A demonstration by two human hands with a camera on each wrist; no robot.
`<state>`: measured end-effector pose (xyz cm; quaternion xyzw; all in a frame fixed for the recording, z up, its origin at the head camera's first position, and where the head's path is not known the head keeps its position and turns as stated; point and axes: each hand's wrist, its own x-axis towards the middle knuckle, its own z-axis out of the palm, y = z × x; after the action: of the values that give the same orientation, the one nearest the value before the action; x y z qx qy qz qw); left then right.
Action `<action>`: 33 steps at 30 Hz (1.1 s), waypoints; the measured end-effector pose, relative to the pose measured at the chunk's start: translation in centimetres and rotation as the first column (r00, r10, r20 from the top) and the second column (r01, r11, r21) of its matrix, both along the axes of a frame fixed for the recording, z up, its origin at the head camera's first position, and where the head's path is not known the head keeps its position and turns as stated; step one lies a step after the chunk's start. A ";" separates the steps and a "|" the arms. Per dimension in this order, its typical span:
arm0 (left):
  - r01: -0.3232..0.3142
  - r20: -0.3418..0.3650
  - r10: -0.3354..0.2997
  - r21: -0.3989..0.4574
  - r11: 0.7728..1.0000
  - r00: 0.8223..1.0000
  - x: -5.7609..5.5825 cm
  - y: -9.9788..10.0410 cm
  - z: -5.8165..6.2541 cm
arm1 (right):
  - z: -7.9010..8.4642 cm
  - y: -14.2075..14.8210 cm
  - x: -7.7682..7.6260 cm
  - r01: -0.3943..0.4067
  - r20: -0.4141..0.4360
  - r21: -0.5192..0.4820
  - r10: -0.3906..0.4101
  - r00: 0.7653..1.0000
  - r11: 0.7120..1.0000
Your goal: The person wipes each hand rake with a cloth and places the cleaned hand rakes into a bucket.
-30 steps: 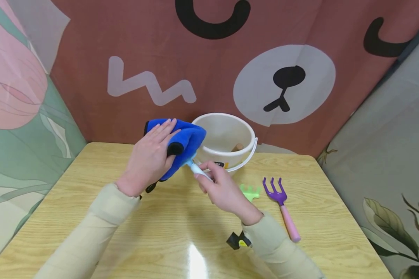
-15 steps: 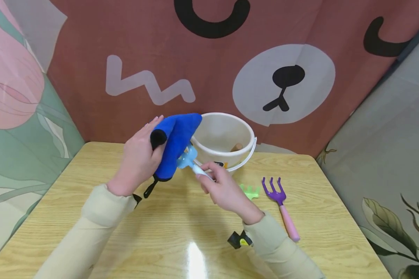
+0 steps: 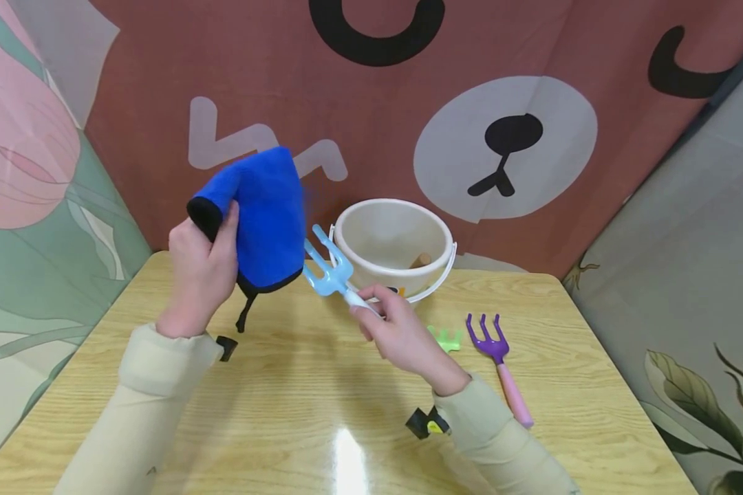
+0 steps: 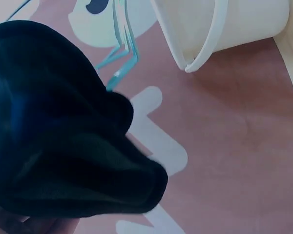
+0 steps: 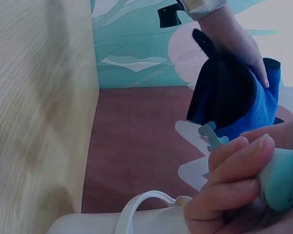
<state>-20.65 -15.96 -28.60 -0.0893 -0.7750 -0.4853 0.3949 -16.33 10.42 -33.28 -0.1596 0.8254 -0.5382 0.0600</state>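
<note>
In the head view my left hand grips a blue cloth with black edging and a hanging loop, raised above the table's left side. My right hand holds the pale handle of a light blue toy garden fork, its tines pointing up and left. A narrow gap or slight overlap lies between tines and cloth; which one I cannot tell. The right wrist view shows the fingers curled round the handle. Dark cloth fills much of the left wrist view and hides most of the left hand.
Behind the fork stands a white bucket with a brown rod-like piece inside. A green toy rake, partly hidden by the right hand, and a purple fork with a pink handle lie on the wooden table.
My left hand has drawn the cloth off the fork, up and to the left, uncovering the blue tines. The right hand has stayed nearly still with the fork.
</note>
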 end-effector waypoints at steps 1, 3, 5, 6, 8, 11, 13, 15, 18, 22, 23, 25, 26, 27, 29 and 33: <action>-0.017 0.009 0.017 0.012 1.000 1.000 0.0 -0.2 0.0 | 0.0 0.0 0.0 0.001 -0.001 0.001 -0.001 1.000 1.000; -0.037 0.021 0.036 0.042 0.998 0.999 -0.2 -0.7 0.1 | 0.0 0.0 0.0 0.006 -0.005 0.002 -0.006 1.000 1.000; -0.049 0.041 0.046 0.066 0.997 0.998 -0.4 -1.2 0.0 | 0.1 0.0 0.1 0.014 -0.011 0.001 -0.014 1.000 1.000; -0.053 0.058 0.048 0.077 0.996 0.997 -0.5 -1.4 -0.1 | 0.1 0.0 0.2 0.016 -0.014 0.002 -0.016 1.000 1.000; -0.072 0.091 0.063 0.102 0.992 0.994 -0.7 -1.9 -0.2 | 0.2 0.0 0.2 0.015 -0.021 0.001 -0.015 1.000 1.000; -0.115 0.149 0.095 0.130 0.985 0.984 -1.1 -2.5 -0.6 | 0.2 0.0 0.2 0.008 -0.029 -0.002 -0.008 1.000 1.000; -0.141 0.179 0.113 0.152 0.978 0.977 -1.4 -3.0 -0.7 | 0.3 0.0 0.2 0.005 -0.031 -0.007 -0.005 0.999 1.000; -0.149 0.209 0.112 0.172 0.974 0.972 -1.6 -3.4 -0.9 | 0.4 0.0 0.2 0.008 -0.035 -0.009 -0.008 0.999 1.000; -0.141 0.266 0.084 0.203 0.969 0.960 -1.6 -3.9 -1.0 | 0.5 0.0 0.3 0.009 -0.040 -0.015 -0.010 0.999 1.000; -0.114 0.380 0.016 0.237 0.965 0.925 -1.5 -4.1 -1.2 | 0.6 -0.1 0.4 0.007 -0.042 -0.021 -0.008 0.999 1.000; -0.106 0.409 -0.004 0.246 0.964 0.913 -1.5 -4.1 -1.2 | 0.7 -0.1 0.4 0.006 -0.041 -0.021 -0.007 0.999 1.000; -0.094 0.448 -0.036 0.263 0.960 0.893 -1.4 -4.0 -1.4 | 0.8 -0.2 0.5 0.004 -0.042 -0.019 -0.005 0.999 1.000; -0.087 0.466 -0.053 0.274 0.958 0.883 -1.4 -4.0 -1.4 | 0.8 -0.2 0.5 0.003 -0.043 -0.019 -0.004 0.999 1.000; -0.085 0.481 -0.065 0.284 0.955 0.874 -1.3 -3.9 -1.5 | 0.9 -0.2 0.6 0.004 -0.043 -0.018 -0.004 0.999 1.000; -0.070 0.498 -0.100 0.310 0.948 0.861 -1.3 -3.7 -1.7 | 0.9 -0.3 0.6 0.005 -0.047 -0.022 -0.006 0.999 1.000; -0.023 0.521 -0.176 0.352 0.936 0.835 -1.3 -3.0 -2.4 | 1.0 -0.3 0.7 0.008 -0.060 -0.036 -0.010 0.998 0.999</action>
<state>-21.93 -18.97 -31.01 0.0912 -0.7537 -0.6339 0.1477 -15.65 10.10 -32.27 -0.1730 0.8178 -0.5481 0.0296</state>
